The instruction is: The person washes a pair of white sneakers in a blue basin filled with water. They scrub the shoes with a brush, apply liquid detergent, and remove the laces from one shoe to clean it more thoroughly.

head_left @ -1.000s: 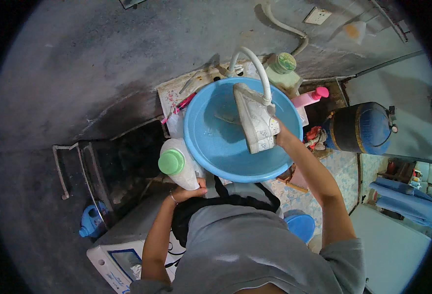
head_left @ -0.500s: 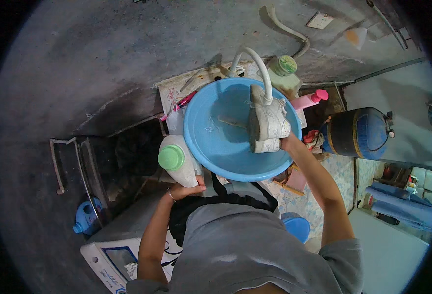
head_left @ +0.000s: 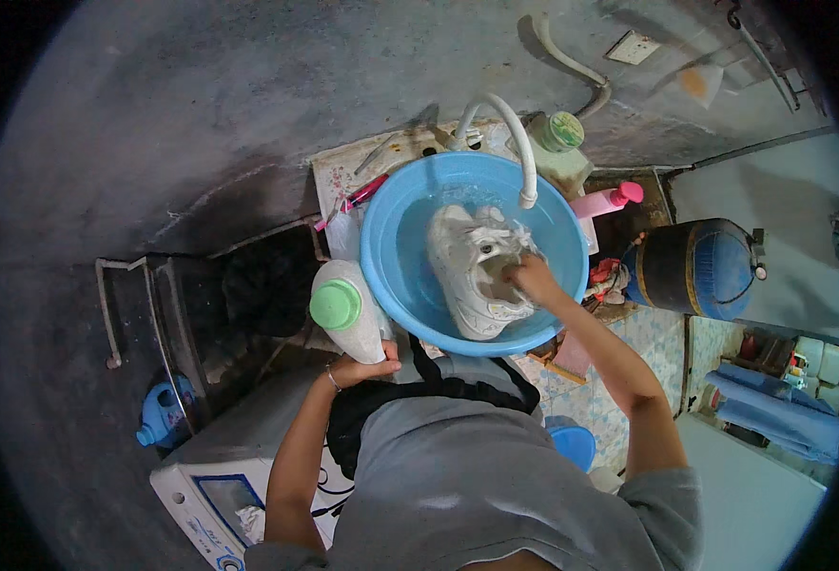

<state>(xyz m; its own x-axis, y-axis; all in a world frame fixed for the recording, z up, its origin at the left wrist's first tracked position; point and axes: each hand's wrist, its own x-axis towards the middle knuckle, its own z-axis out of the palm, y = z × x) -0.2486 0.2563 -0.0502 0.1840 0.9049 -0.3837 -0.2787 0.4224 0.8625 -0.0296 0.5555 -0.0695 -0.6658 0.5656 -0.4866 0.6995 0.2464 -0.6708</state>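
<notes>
A white sneaker (head_left: 462,269) lies in the blue basin (head_left: 390,285), its opening and laces facing up. My right hand (head_left: 535,281) grips it at the collar, fingertips inside the opening and partly hidden. To the left, my left hand (head_left: 367,363) is closed around the lower end of a white bottle (head_left: 351,338) with a green cap (head_left: 335,305), held tilted beside the basin's rim. Above the basin's far right side curves a white gooseneck faucet (head_left: 512,122). Some water shows in the basin.
Right of the basin lie a pink pump bottle (head_left: 606,200) and a jar with a green lid (head_left: 561,131). A pink brush (head_left: 366,193) rests at its left. Farther right stands a blue-and-black tank (head_left: 695,267); a white appliance (head_left: 201,509) sits lower left.
My right hand has lowered the sneaker from under the faucet into the basin and turned it from its side to opening-up. The left hand stays on the bottle.
</notes>
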